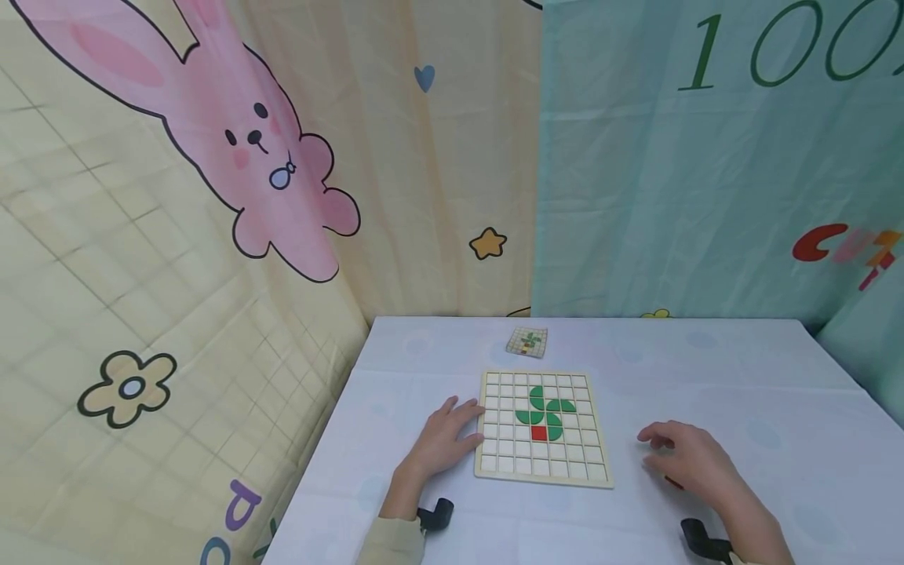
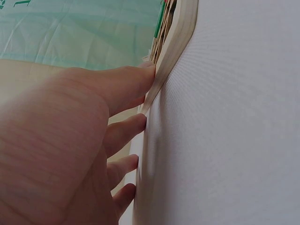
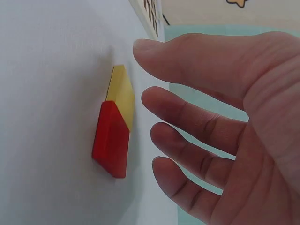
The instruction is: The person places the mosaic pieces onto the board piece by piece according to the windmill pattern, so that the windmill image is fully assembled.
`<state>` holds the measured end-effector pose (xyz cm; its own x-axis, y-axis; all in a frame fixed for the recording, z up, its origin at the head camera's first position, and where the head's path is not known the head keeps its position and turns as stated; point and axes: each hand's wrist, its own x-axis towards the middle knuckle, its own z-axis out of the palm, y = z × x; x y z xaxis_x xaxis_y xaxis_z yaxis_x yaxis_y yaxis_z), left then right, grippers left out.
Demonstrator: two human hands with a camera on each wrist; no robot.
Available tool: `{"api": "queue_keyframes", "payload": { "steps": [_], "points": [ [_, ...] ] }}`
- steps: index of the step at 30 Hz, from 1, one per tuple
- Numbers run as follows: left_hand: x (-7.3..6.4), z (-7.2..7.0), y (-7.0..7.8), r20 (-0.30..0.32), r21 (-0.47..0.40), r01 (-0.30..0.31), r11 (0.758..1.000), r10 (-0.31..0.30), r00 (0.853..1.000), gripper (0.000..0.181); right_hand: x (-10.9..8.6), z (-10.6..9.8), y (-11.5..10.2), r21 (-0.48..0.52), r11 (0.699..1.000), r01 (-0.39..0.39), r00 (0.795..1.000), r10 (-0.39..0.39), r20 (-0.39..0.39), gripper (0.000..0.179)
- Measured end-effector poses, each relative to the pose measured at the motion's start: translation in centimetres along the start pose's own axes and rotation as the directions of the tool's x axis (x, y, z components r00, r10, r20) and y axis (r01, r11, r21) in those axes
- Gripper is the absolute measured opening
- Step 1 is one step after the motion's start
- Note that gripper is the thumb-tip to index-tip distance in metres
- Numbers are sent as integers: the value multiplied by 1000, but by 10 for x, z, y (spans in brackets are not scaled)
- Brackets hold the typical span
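Observation:
A square wooden grid board (image 1: 544, 480) lies on the table, with several green leaf-shaped pieces (image 1: 537, 397) in a pinwheel and one red square tile (image 1: 539, 433) below them. My left hand (image 1: 441, 441) rests thumb and fingertips against the board's left edge, fingers fairly straight. To the right of the board, my right hand (image 1: 690, 461) hovers low with loosely bent fingers and nothing between them. In the right wrist view, a red piece (image 3: 111, 140) and a yellow piece (image 3: 122, 93) lie touching on the table beside its fingertips. The hand mostly hides them in the head view.
Behind the board lies a small card (image 1: 526, 342) printed with a grid and a similar pinwheel pattern. The table has a white cloth (image 1: 395, 361). Printed curtains (image 1: 445, 173) hang at the table's back and left. A black wrist mount (image 1: 436, 515) sits on each wrist.

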<state>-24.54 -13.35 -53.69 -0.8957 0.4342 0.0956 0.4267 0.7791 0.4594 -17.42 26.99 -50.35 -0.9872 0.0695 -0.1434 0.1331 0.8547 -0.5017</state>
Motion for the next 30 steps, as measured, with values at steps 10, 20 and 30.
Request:
{"api": "queue_keyframes", "payload": {
  "steps": [10,20,30],
  "points": [
    [-1,0,0,0,-4,4,1000,-4,1000,49,-1,1,11,-11,1000,-3,1000,3,16,34],
    [-2,0,0,3,-16,7,1000,-7,1000,50,-1,2,13,25,999,-20,1000,20,9,31],
    [-1,-1,0,3,-19,11,1000,-11,1000,50,0,5,9,53,999,4,1000,-3,-22,29]
  ]
}}
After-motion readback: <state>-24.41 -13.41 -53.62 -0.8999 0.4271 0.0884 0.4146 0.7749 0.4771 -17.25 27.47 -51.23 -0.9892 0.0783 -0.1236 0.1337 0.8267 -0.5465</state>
